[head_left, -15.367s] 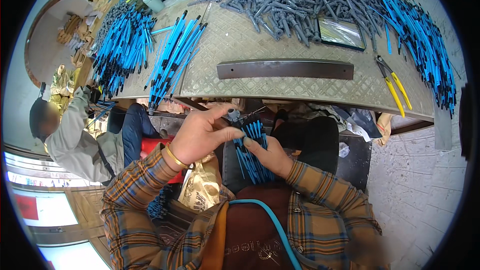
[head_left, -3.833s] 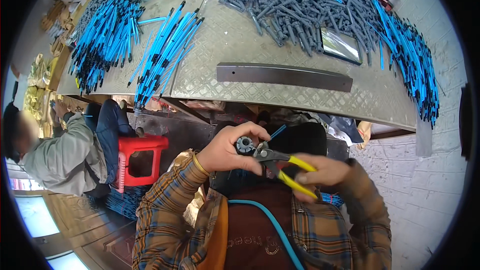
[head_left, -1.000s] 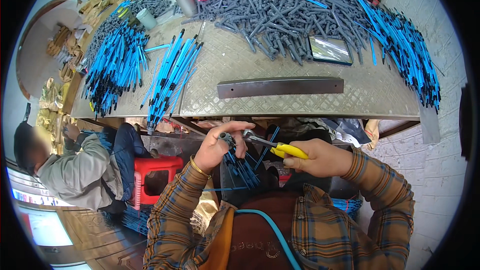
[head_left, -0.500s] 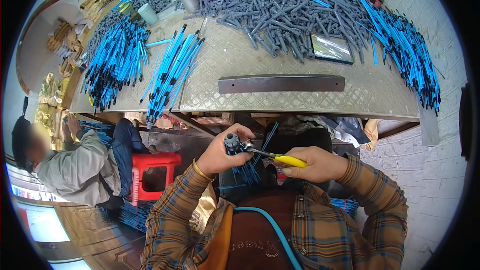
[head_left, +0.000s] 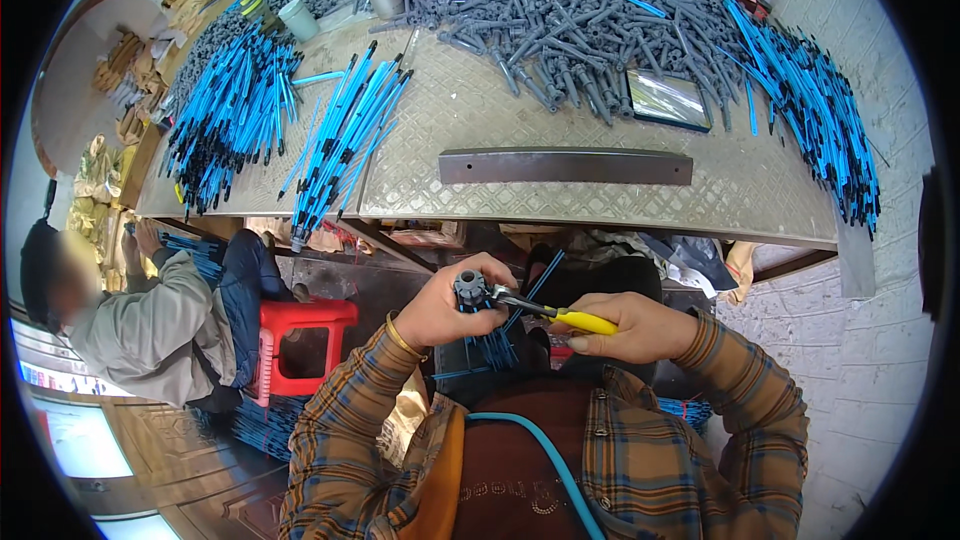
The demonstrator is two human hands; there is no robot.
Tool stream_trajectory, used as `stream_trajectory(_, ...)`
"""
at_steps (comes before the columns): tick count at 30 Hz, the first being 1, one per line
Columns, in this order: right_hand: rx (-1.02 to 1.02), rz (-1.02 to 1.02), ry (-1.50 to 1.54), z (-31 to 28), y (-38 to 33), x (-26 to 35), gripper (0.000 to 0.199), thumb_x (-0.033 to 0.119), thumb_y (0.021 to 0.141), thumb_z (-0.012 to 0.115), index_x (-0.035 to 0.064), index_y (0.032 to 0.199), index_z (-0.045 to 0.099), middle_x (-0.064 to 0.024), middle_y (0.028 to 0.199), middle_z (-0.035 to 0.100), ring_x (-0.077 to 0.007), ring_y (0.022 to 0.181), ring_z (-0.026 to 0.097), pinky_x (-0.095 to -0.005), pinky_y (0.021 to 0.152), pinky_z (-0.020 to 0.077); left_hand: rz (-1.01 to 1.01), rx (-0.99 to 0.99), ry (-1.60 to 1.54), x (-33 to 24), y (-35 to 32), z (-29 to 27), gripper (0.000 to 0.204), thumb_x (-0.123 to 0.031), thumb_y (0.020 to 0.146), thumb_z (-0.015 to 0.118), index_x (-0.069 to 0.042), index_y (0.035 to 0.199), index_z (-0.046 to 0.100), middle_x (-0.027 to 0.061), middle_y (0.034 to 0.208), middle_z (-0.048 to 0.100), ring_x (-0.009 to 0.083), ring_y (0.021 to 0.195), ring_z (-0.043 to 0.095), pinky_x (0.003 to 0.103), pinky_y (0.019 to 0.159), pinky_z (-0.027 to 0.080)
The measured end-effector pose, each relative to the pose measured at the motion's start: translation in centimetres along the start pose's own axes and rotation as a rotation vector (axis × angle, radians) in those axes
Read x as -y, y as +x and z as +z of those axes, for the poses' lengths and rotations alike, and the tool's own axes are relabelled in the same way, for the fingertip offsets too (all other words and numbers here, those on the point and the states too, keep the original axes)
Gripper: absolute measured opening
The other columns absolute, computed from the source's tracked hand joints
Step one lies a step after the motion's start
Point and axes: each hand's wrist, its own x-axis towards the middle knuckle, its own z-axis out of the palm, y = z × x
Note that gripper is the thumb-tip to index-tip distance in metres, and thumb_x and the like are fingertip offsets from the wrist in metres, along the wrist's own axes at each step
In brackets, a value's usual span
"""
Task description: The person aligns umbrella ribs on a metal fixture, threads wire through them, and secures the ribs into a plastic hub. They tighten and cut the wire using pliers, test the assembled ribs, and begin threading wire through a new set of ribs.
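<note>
Below the table edge, my left hand (head_left: 450,308) grips a small grey round fitting (head_left: 469,287) with thin blue rods hanging from it toward my lap. My right hand (head_left: 632,326) is closed on the yellow handles of a pair of pliers (head_left: 555,314). The plier jaws reach left and touch the grey fitting. A bundle of blue rods (head_left: 492,345) lies in my lap under both hands.
A metal tread-plate table (head_left: 470,130) carries piles of blue rods (head_left: 340,140), a heap of grey plugs (head_left: 560,10), a flat metal bar (head_left: 565,166) and a phone (head_left: 668,99). A seated person (head_left: 150,320) works at the left beside a red stool (head_left: 300,325).
Both hands have shifted slightly lower and rightward; the pliers now lie flatter with their jaws against the grey fitting. The table contents have not moved.
</note>
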Motion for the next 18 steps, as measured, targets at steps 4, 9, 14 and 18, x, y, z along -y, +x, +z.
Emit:
stream_trajectory(4, -0.022, -0.086, -0.052, -0.2, 0.2, -0.7, 0.029, 0.021, 0.087, 0.059, 0.0046, 0.111, 0.059, -0.0086, 0.104, 0.058, -0.0189, 0.093, 0.057, -0.029, 0.083, 0.0448, -0.016, 0.025, -0.02, -0.2, 0.2, -0.1, 0.029, 0.002, 0.066, 0.068, -0.003, 0.092, 0.055, 0.0022, 0.088, 0.057, 0.0098, 0.082, 0.057, 0.025, 0.075, 0.046)
stream_trajectory(9, -0.042, -0.202, -0.165, -0.6, 0.8, -1.7, 0.025, 0.021, 0.088, 0.056, 0.0035, 0.105, 0.06, -0.0072, 0.093, 0.056, -0.0145, 0.076, 0.059, -0.0266, 0.07, 0.0485, -0.007, 0.141, -0.043, -0.4, 0.7, -1.0, 0.03, 0.002, 0.066, 0.067, -0.003, 0.093, 0.054, 0.004, 0.09, 0.058, 0.0112, 0.083, 0.059, 0.025, 0.074, 0.047)
stream_trajectory(14, 0.022, -0.076, -0.035, 0.2, 0.1, -0.6, 0.027, 0.026, 0.089, 0.057, 0.0034, 0.103, 0.059, -0.0067, 0.083, 0.06, -0.0124, 0.074, 0.059, -0.0265, 0.068, 0.0482, -0.029, 0.194, -0.141, -0.7, 0.1, -1.2, 0.034, 0.001, 0.068, 0.068, -0.004, 0.096, 0.051, 0.0058, 0.093, 0.059, 0.0128, 0.086, 0.059, 0.026, 0.077, 0.046)
stream_trajectory(18, -0.06, 0.05, 0.205, 2.1, 0.5, -1.9, 0.03, 0.029, 0.09, 0.055, 0.0025, 0.103, 0.056, -0.0044, 0.078, 0.06, -0.0095, 0.073, 0.057, -0.0263, 0.067, 0.0473, 0.132, -0.084, -0.091, 1.7, -0.2, -0.2, 0.03, -0.003, 0.072, 0.07, -0.004, 0.095, 0.051, 0.007, 0.095, 0.06, 0.0131, 0.092, 0.057, 0.028, 0.082, 0.045)
